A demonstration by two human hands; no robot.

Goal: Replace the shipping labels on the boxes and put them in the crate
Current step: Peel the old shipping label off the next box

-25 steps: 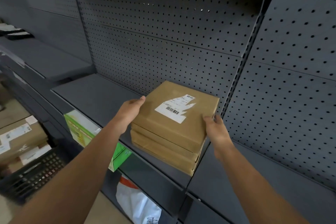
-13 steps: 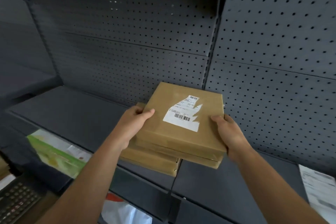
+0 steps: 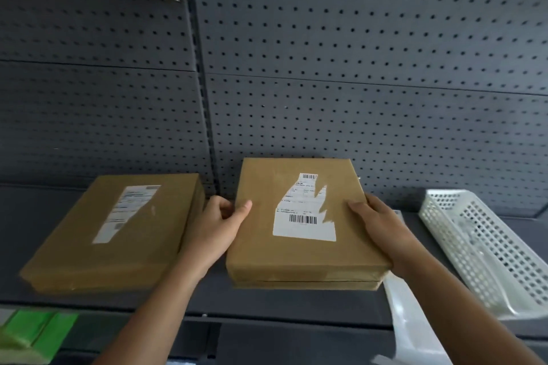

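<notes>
My left hand [image 3: 218,224] and right hand [image 3: 378,224] clamp opposite sides of two stacked flat boxes [image 3: 302,228]; stiff, seemingly light cardboard, best gripped at the edges.

1 box [image 3: 112,231] now off stack [image 3: 305,222]

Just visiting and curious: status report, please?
Left hand and right hand grip box pair by its sides. Torn label on top. Second box alongside, left. Nothing blocking.
</notes>
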